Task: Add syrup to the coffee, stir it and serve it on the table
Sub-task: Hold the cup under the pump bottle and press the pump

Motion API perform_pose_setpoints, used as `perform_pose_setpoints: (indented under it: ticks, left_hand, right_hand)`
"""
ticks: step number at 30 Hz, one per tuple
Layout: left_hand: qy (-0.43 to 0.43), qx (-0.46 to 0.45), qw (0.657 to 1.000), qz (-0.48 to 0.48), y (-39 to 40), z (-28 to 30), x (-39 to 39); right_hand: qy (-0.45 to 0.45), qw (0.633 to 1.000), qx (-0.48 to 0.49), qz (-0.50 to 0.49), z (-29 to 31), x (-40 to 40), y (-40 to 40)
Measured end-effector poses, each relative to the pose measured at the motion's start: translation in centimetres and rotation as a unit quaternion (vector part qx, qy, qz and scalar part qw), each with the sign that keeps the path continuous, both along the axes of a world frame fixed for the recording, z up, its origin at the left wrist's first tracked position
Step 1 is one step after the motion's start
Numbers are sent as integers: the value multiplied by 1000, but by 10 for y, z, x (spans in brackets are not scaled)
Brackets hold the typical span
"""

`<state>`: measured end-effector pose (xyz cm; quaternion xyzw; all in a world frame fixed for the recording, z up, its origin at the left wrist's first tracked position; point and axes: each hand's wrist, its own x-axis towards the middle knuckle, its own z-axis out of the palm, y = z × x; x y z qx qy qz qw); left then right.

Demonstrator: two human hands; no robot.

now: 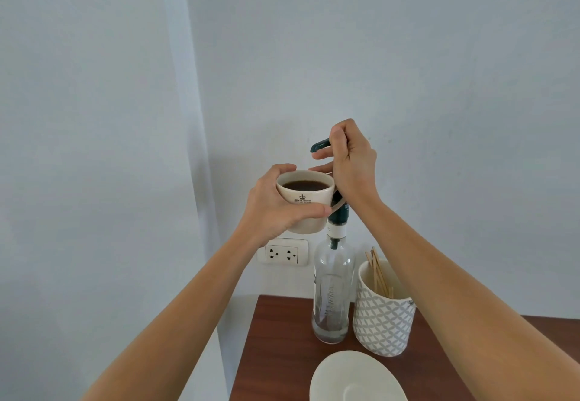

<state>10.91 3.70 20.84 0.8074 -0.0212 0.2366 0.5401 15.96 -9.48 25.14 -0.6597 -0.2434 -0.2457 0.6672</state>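
At the near table point(276, 353) edge: one white saucer point(356, 378), bare. Behind it, a patterned holder point(383, 316) with wooden stir sticks point(378, 272), just beside a clear syrup bottle point(332, 294), nearly drained. Above: left hand point(273, 209) wrapped around a cream cup point(306, 200) of dark coffee, held aloft under the dark pump spout point(319, 145). Right hand point(351, 162) curled over the pump head. Rearmost: wall socket point(282, 253).
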Motion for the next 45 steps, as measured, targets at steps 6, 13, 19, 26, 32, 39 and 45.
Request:
perform_pose_setpoints:
  ticks: [6, 13, 19, 26, 32, 39, 45]
  left_hand:
    - [-2, 0, 1000, -3, -1, -2, 0]
    - [-2, 2, 1000, -3, -1, -4, 1]
    - [-1, 5, 1000, -1, 0, -3, 1]
    - [3, -3, 1000, -1, 0, -3, 2]
    - [6, -1, 1000, -2, 0, -3, 1]
    - [8, 0, 1000, -1, 0, -3, 1]
    - [9, -3, 1000, -1, 0, -3, 0]
  right_hand:
    - [-19, 1000, -1, -5, -3, 3, 0]
    - [-28, 1000, 8, -7, -7, 6, 0]
    - [-32, 999, 21, -8, -8, 7, 1]
    - [-36, 999, 16, -17, -11, 11, 2]
    - [-43, 999, 20, -18, -11, 10, 2]
    - [-49, 998, 23, -17, -12, 11, 2]
    - [-50, 998, 19, -22, -12, 12, 3]
